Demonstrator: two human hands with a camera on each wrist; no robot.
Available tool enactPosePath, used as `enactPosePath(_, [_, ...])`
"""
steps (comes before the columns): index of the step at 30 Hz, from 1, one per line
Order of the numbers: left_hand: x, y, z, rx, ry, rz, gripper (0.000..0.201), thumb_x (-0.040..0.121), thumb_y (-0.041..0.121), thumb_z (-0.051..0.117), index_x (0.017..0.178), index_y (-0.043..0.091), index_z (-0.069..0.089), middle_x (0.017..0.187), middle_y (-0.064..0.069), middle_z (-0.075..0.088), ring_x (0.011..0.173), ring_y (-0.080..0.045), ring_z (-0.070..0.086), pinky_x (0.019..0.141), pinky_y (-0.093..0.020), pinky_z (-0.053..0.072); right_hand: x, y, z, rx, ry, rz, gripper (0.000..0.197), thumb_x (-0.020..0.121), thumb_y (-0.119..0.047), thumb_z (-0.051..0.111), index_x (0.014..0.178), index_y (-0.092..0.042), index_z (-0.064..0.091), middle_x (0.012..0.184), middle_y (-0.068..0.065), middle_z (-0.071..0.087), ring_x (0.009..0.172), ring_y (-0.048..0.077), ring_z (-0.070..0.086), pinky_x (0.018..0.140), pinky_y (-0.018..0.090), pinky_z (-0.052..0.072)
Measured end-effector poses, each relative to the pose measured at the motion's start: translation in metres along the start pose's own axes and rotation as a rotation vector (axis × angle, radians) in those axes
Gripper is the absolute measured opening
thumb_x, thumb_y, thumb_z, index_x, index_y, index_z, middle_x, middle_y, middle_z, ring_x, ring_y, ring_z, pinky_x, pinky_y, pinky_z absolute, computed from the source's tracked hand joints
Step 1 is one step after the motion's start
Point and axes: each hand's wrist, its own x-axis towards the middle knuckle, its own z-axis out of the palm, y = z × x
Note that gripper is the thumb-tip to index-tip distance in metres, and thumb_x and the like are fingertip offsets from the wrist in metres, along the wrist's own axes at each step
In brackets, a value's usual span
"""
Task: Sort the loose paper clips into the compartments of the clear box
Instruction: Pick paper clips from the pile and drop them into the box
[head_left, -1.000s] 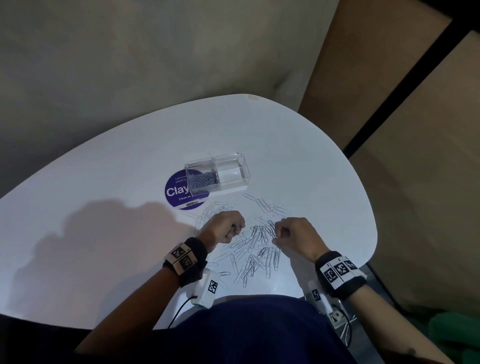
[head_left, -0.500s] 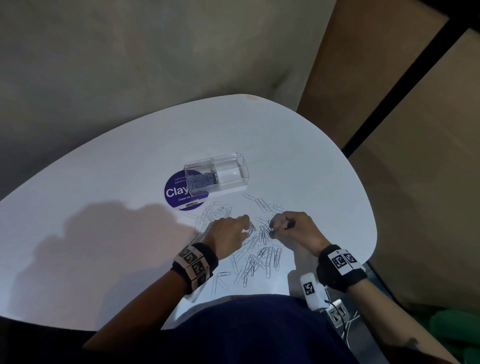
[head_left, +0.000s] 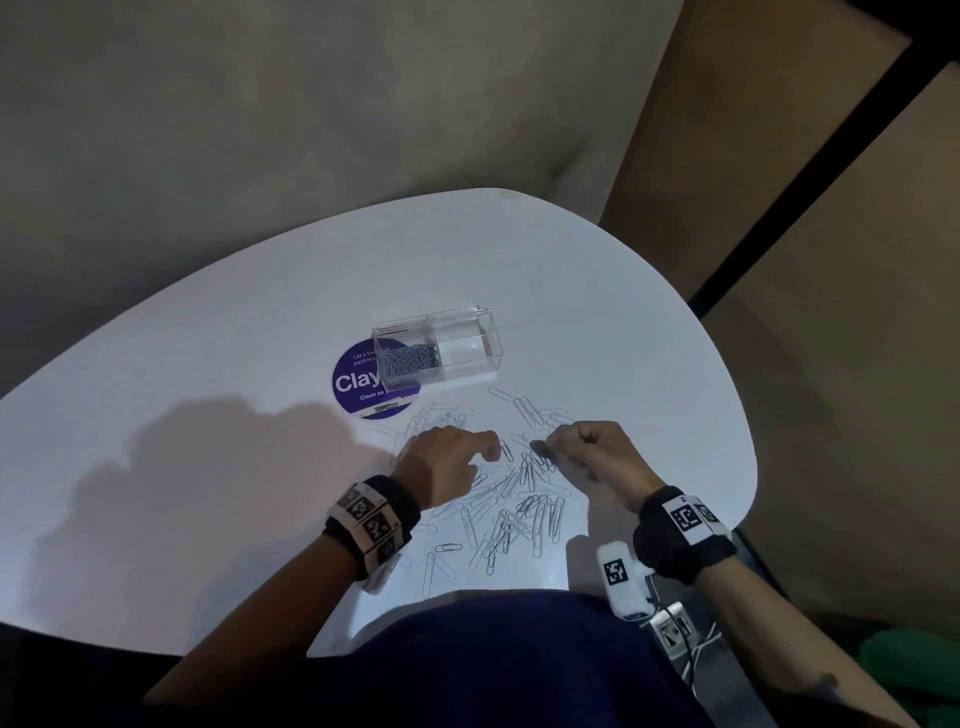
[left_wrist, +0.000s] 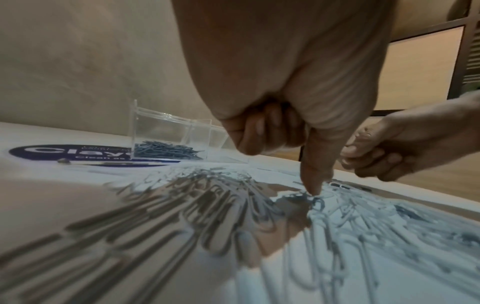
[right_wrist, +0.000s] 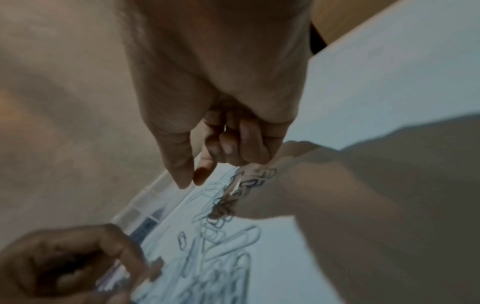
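Note:
The clear two-part box stands on the white table; its left compartment holds small dark clips and its right one looks empty. Loose paper clips of two sizes lie spread between box and body. My left hand is over the pile's left part. One straight fingertip presses on a small clip, and the other fingers are curled with nothing seen in them. My right hand is curled at the pile's far right, thumb and forefinger tips nearly meeting. A metal glint shows inside its curled fingers.
A round purple sticker lies under the box's left end. The table's curved edge runs close to the right of my right hand. A white device with cables hangs by the near right edge. A wall stands behind the table.
Both hands moved a little away from me over the pile. The left hand went from a fist to one finger pressing down. The right hand shifted toward the far right clips.

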Motion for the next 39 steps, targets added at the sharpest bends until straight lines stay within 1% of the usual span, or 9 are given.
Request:
enactPosePath(2, [0.001,-0.001,0.000,0.033,-0.037,0.049,0.024,0.089,0.021,0.058,0.108,0.036,0.061,0.110,0.016,0.068,0.098,-0.015,0.061,0.087,-0.036,0.048,0.006,0.007,-0.003,-0.155,0.059,-0.048,0.026,0.086,0.002,0.067,0.063,-0.007,0.064,0.059,0.001,0.063,0.057,0.003,0.061,0.065,0.015,0.048])
enactPosePath(4, [0.001,-0.002,0.001,0.104,-0.070,0.081,0.020,0.091,0.024,0.060,0.107,0.035,0.065,0.111,0.013,0.069,0.101,-0.015,0.062,0.087,-0.036,0.048,0.012,0.015,-0.004,-0.374,0.057,-0.094,0.031,0.080,-0.008,0.070,0.055,-0.025,0.065,0.058,-0.009,0.064,0.059,0.001,0.055,0.067,0.022,0.045])
enactPosePath(9, [-0.002,-0.004,0.006,0.191,0.002,0.001,0.016,0.093,0.039,0.057,0.106,0.030,0.053,0.099,0.006,0.069,0.088,-0.022,0.062,0.079,-0.036,0.047,0.017,0.009,0.017,-0.670,0.032,-0.193,0.020,0.078,-0.017,0.064,0.061,-0.026,0.066,0.063,-0.009,0.068,0.066,0.006,0.063,0.068,0.028,0.050])
enactPosePath(14, [-0.008,0.000,0.008,0.281,-0.006,-0.055,0.024,0.096,0.043,0.047,0.102,0.024,0.061,0.098,0.003,0.069,0.088,-0.023,0.063,0.078,-0.036,0.050,0.031,-0.001,0.043,-0.887,0.028,-0.185,0.015,0.084,-0.034,0.067,0.074,-0.022,0.069,0.079,-0.008,0.069,0.079,0.013,0.063,0.069,0.028,0.048])
enactPosePath(18, [-0.012,0.004,0.009,0.353,-0.014,-0.047,0.025,0.097,0.037,0.043,0.104,0.021,0.061,0.099,0.001,0.069,0.088,-0.026,0.064,0.077,-0.039,0.053,0.039,-0.006,0.056,-1.017,-0.039,-0.189,0.005,0.081,-0.024,0.069,0.081,-0.019,0.070,0.088,-0.004,0.070,0.086,0.019,0.064,0.069,0.029,0.046])
enactPosePath(22, [-0.014,0.012,0.005,0.351,-0.010,-0.052,0.021,0.096,0.026,0.043,0.107,0.014,0.057,0.100,-0.003,0.067,0.089,-0.030,0.063,0.076,-0.040,0.052,0.044,-0.007,0.059,-0.987,-0.072,-0.127,0.008,0.065,-0.016,0.069,0.072,-0.017,0.067,0.075,-0.004,0.069,0.076,0.019,0.064,0.062,0.029,0.050])
enactPosePath(26, [-0.019,0.020,0.005,0.291,0.086,-0.120,0.016,0.097,0.026,0.046,0.102,0.013,0.054,0.095,-0.005,0.067,0.086,-0.028,0.063,0.073,-0.037,0.050,0.048,-0.006,0.060,-0.977,-0.135,-0.122,0.013,0.073,-0.026,0.074,0.069,-0.020,0.062,0.075,-0.005,0.068,0.075,0.017,0.063,0.054,0.025,0.036])
enactPosePath(32, [-0.022,0.020,0.007,0.217,0.076,-0.202,0.020,0.095,0.027,0.049,0.103,0.014,0.061,0.095,-0.005,0.069,0.088,-0.027,0.064,0.077,-0.037,0.050,0.046,0.000,0.061,-0.929,-0.183,-0.130,0.017,0.076,-0.026,0.071,0.071,-0.014,0.061,0.076,0.001,0.068,0.070,0.019,0.061,0.053,0.027,0.038])
enactPosePath(39, [-0.028,0.001,0.010,-0.245,0.041,-0.227,0.023,0.074,0.046,0.055,0.069,0.024,0.051,0.063,0.010,0.059,0.061,-0.008,0.054,0.059,-0.029,0.045,0.043,-0.004,0.041,-0.353,-0.181,-0.110,0.033,0.078,-0.025,0.077,0.059,-0.014,0.052,0.066,0.018,0.065,0.059,0.020,0.058,0.072,0.046,0.057])
